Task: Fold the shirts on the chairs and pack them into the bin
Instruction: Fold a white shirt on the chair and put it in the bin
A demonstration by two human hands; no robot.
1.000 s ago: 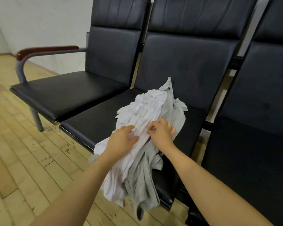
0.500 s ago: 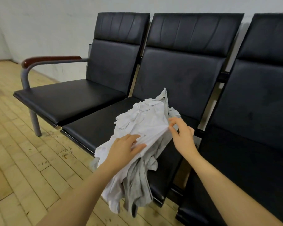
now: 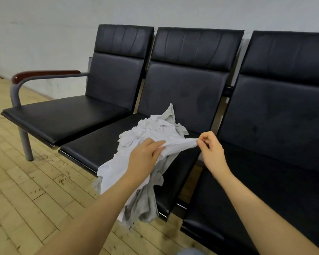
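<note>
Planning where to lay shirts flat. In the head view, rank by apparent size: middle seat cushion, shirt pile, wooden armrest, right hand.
1. Middle seat cushion, though partly covered.
2. Shirt pile.
3. Wooden armrest and right hand: similar in the picture; the hand is nearer, so unranked.

White and grey shirts (image 3: 151,133), black chairs (image 3: 188,85), reddish-brown armrest (image 3: 46,73), pale wooden floor (image 3: 26,190).
</note>
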